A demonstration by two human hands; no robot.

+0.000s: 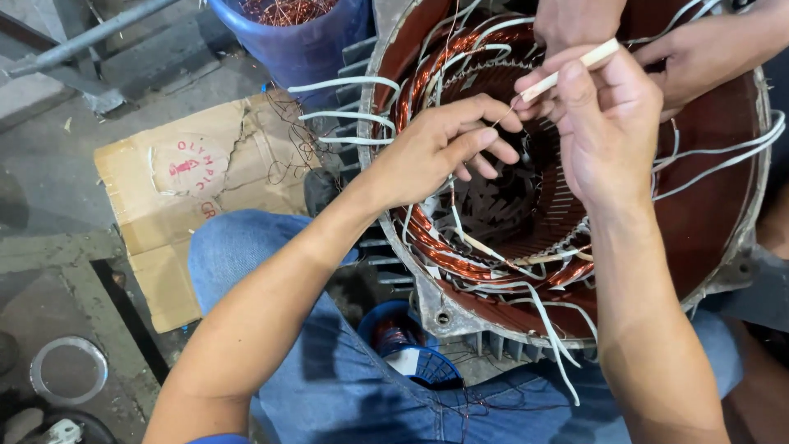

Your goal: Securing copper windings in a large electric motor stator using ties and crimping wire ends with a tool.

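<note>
Overhead, right hand [604, 123] pinching a pale stick [567, 71], left hand [431, 152] fingers curled at the stator [707, 222] — torn tan cardboard [181, 214], round red label, beside.

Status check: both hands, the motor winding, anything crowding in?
Left hand pinching thin wire. Right hand gripping pale sleeve tube. Both over the stator's copper winding. Another person's hands close at the top rim.

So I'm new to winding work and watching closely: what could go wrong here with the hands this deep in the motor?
The thin copper wire pinched by the left hand looks fine enough to kink or snap if pulled hard. The right hand holds a pale stick over the copper windings; a slip might scrape them. Another person's hands work close by and could bump.
</note>
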